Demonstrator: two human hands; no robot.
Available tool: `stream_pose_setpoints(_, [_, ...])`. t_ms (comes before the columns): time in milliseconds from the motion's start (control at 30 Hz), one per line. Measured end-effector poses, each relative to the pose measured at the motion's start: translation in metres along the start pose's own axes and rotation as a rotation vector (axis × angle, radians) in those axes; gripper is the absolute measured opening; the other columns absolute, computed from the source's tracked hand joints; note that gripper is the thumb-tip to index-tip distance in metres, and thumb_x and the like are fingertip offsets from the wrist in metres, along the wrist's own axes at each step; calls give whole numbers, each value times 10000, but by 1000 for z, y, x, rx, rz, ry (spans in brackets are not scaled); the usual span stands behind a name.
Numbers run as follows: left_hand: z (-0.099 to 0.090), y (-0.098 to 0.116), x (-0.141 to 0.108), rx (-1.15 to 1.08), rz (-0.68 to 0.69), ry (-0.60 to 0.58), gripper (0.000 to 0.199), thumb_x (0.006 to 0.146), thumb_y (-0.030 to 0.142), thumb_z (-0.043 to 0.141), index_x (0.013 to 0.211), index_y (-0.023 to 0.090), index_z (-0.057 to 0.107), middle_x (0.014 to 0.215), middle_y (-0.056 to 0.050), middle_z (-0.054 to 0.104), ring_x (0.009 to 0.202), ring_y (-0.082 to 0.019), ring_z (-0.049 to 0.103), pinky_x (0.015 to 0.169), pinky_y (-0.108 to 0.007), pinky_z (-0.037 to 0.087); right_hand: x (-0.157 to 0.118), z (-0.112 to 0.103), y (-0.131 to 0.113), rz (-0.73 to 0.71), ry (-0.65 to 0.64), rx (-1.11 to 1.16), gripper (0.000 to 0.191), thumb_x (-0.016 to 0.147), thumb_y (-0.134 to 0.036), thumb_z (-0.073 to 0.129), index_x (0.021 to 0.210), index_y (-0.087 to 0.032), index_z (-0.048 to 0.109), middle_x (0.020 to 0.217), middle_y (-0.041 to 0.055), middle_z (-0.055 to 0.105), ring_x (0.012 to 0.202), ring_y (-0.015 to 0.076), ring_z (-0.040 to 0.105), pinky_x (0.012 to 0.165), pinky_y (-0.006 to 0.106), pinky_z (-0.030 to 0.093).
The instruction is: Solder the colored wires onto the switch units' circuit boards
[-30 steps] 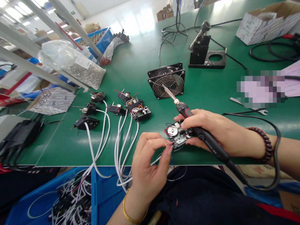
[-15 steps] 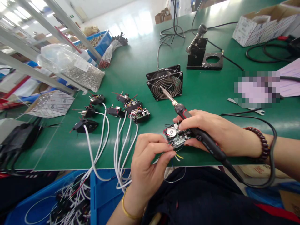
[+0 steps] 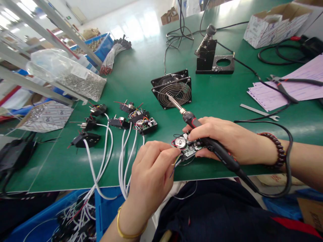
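My right hand (image 3: 217,137) is closed round a black soldering iron (image 3: 222,156), its metal tip pointing up and left towards the fan. The same hand's fingertips also grip a small motor unit with a green circuit board (image 3: 190,151) and a round silver motor (image 3: 180,142). My left hand (image 3: 153,164) is pinched at the board's lower left edge, on thin coloured wires (image 3: 174,164); its thumb is mostly hidden. Left of it on the green bench lie several similar black units (image 3: 147,125) with white cables (image 3: 121,158) hanging over the edge.
A wire-guarded fan (image 3: 174,92) stands ahead, with an iron stand (image 3: 207,60) behind it. To the right are a wrench (image 3: 258,111), pliers (image 3: 280,85) and pink papers (image 3: 267,95). Blue bins (image 3: 104,211) sit below the bench edge; a bag of metal parts (image 3: 83,82) lies left.
My left hand has turned and moved closer over the board's edge, its thumb passing out of sight. The wire ends now point downward. The right hand still holds the iron and unit.
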State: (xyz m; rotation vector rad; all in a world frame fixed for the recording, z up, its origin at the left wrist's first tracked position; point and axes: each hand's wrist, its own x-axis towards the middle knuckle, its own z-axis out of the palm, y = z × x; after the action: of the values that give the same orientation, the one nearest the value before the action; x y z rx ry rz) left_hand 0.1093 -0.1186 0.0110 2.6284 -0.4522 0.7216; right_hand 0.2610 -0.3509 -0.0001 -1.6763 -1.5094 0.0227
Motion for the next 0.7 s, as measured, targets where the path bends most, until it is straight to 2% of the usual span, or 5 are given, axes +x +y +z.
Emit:
stream_pose_setpoints(267, [-2,4,-1,114,50,-71,289,1014,1,590,1185,204,704,988,-45,729,803,-193,703,679,-300,576,1,-1,2,-19,-2,6,269,1133,-441,707,1312,-242,680,1275,111,835,1159,254,795,985,384,631])
stream_pose_setpoints(400, [-2,6,-2,131,50,-87,297,1016,12,567,1207,197,700,1014,-61,736,806,-200,725,665,-297,598,1,-4,-4,-32,21,-34,178,1150,-329,652,1311,-254,664,1286,97,836,1196,249,802,999,382,643])
stream_pose_setpoints(567, [3,6,-6,128,32,-52,323,997,8,583,1221,209,699,1019,-57,746,762,-189,732,614,-276,589,1,-24,-28,-20,120,-83,297,1135,-239,646,1408,-347,692,1183,17,873,1000,226,841,924,378,686])
stream_pose_setpoints(667, [4,5,-7,127,46,-42,340,986,4,575,1232,201,703,1025,-63,745,764,-192,738,626,-286,598,-7,-39,-51,-16,86,-95,361,1110,-309,722,1466,-362,709,1081,19,868,968,231,844,870,374,719])
stream_pose_setpoints(700, [4,5,-8,130,48,-42,340,987,7,575,1237,199,704,1033,-67,747,775,-196,742,630,-289,599,-12,-42,-58,52,55,-104,371,1119,-321,710,1487,-374,704,1063,27,852,959,227,839,864,375,727])
